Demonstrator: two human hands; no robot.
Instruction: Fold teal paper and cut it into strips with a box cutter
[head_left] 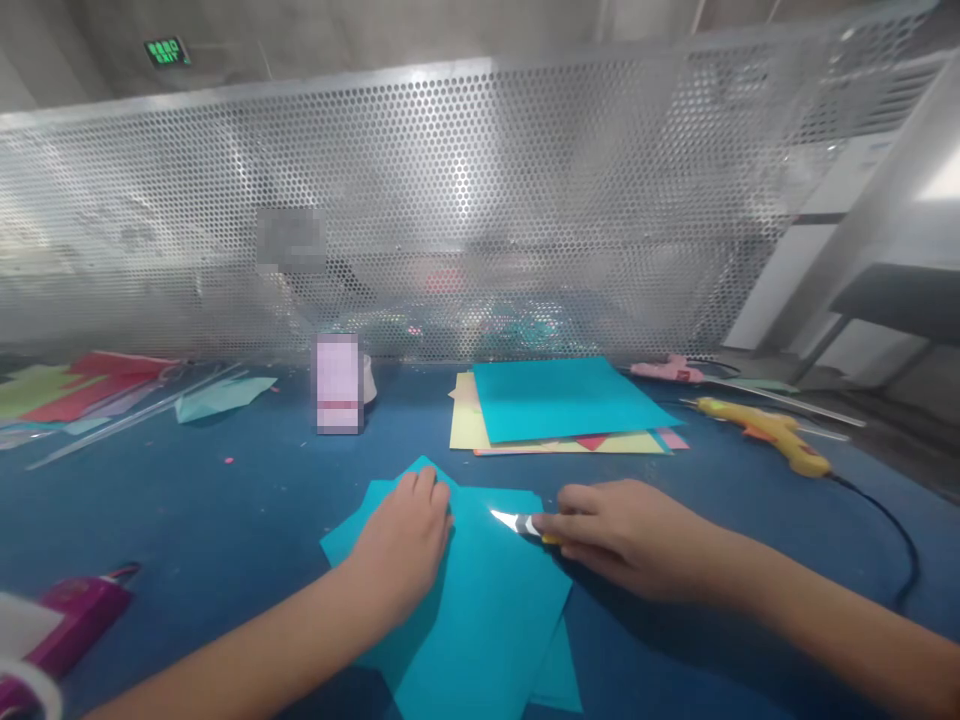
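Note:
Overlapping sheets of bright blue paper [480, 610] lie in front of me, turned at angles to one another. My left hand [409, 540] is closed over the upper left part of the paper, with its fingers curled near a pointed corner. At the paper's right edge, my right hand [630, 535] grips what look like scissors [514, 521]. Their pointed metal end extends left over the paper, and a bit of yellow handle shows under the fingers. Most of the handle is hidden in the hand.
Another blue sheet [570, 400] tops a paper stack at the back. A yellow glue gun [772, 435] with a black cord lies right. A pixelated pinkish box [337, 385] stands left of centre; a magenta tool [82, 620] lies front left. A perforated metal panel [450, 200] borders the table [262, 530].

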